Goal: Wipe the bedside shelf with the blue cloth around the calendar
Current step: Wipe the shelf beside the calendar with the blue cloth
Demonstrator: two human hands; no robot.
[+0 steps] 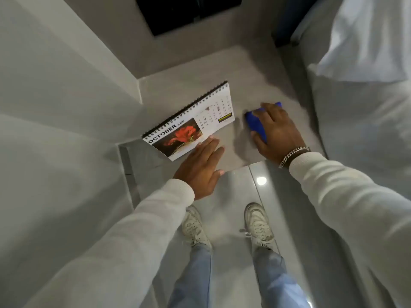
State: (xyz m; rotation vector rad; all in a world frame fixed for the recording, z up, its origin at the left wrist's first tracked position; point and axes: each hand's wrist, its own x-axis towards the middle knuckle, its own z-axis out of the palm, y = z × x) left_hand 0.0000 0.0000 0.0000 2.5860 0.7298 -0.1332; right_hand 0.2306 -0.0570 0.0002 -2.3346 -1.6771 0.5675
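Note:
A spiral-bound desk calendar (191, 123) showing OCTOBER and a red flower stands on the left half of the grey bedside shelf (249, 72). My left hand (200, 167) rests flat at the shelf's front edge, fingers apart, fingertips touching the calendar's lower corner. To the right of the calendar, my right hand (278, 132) presses down on a folded blue cloth (255, 124) on the shelf. Most of the cloth is hidden under the palm; blue shows at the left side and past the fingertips.
A white wall (55, 85) closes the left side. A bed with a white pillow (367, 41) borders the shelf on the right. A dark panel (189, 12) sits on the back wall. My feet in white shoes stand on the glossy floor (235, 196) below.

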